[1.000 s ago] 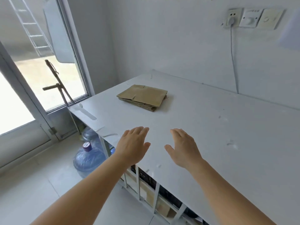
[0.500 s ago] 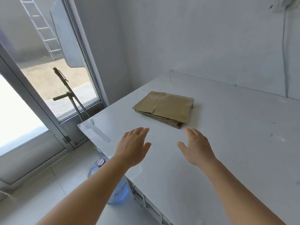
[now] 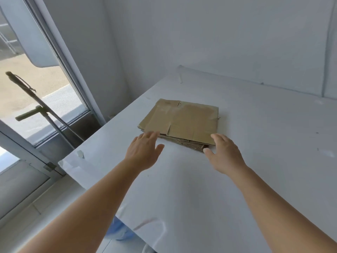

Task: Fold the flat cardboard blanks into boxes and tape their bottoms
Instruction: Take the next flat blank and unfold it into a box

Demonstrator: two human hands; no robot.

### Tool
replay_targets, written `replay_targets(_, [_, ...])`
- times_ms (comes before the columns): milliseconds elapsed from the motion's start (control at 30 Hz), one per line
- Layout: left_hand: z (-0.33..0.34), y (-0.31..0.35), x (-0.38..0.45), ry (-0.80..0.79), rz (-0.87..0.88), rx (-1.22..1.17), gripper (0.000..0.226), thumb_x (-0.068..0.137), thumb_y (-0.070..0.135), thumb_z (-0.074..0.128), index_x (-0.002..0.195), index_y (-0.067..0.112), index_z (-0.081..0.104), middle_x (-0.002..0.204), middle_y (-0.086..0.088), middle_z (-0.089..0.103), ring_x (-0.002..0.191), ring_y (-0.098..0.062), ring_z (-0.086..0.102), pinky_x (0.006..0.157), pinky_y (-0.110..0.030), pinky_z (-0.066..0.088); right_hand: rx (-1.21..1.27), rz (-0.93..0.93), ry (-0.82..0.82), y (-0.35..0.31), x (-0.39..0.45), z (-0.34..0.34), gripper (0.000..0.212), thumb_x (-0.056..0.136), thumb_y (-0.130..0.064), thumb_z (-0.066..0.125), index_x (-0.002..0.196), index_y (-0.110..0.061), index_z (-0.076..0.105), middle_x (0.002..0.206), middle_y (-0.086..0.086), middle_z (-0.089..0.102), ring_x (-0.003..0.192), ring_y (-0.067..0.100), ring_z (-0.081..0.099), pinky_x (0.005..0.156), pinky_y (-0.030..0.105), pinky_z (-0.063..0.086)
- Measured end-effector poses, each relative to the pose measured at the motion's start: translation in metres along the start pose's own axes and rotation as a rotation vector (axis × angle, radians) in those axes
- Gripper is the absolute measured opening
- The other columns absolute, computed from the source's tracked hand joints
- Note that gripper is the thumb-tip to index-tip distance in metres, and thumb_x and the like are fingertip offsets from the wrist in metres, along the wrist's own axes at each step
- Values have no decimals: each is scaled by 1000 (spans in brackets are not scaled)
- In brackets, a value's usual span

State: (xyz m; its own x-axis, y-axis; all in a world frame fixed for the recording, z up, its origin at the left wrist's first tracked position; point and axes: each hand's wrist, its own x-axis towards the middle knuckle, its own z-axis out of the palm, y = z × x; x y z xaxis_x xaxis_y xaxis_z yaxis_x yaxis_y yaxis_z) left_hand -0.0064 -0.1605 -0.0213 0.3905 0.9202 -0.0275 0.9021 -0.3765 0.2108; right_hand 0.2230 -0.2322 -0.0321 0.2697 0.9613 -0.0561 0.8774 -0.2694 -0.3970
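Note:
A stack of flat brown cardboard blanks (image 3: 182,119) lies on the white table (image 3: 255,161), near its far left corner. My left hand (image 3: 144,152) hovers palm down with fingers spread, its fingertips at the stack's near left corner. My right hand (image 3: 224,154) is open too, fingers at the stack's near right corner and thumb just below the edge. Neither hand holds anything. No tape is in view.
White walls close the table at the back and left. A glass door (image 3: 45,106) with a metal bar behind it stands to the left. The table's left edge (image 3: 87,179) drops to the floor, where a blue water bottle (image 3: 118,229) peeks out underneath.
Both hands have reached forward from mid-table to the near edge of the cardboard stack. The view has moved closer to the stack and tilted down.

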Motion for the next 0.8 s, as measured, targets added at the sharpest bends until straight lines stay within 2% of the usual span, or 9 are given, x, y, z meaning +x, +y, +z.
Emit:
replay_targets(367, [19, -51, 104, -144, 117, -92, 53, 99, 43, 34, 147, 23, 27, 152, 2, 31, 138, -24, 31, 112, -40, 29, 46, 280, 56, -32, 66, 26, 62, 94, -34, 50, 147, -15, 25, 155, 5, 22, 142, 24, 21, 112, 38, 27])
replay_targets(567, [29, -59, 136, -181, 148, -140, 57, 97, 46, 39, 148, 24, 26, 153, -1, 23, 139, -26, 26, 114, -40, 26, 104, 482, 63, -32, 87, 39, 66, 93, -37, 50, 148, -13, 21, 153, 9, 23, 136, 30, 30, 106, 42, 35])
replay_targets(800, [29, -49, 143, -179, 128, -296, 60, 93, 36, 53, 147, 20, 32, 153, -5, 22, 139, -33, 19, 115, -40, 21, 220, 587, 90, -31, 97, 44, 74, 91, -35, 56, 149, -8, 19, 154, 10, 24, 139, 28, 28, 109, 39, 30])
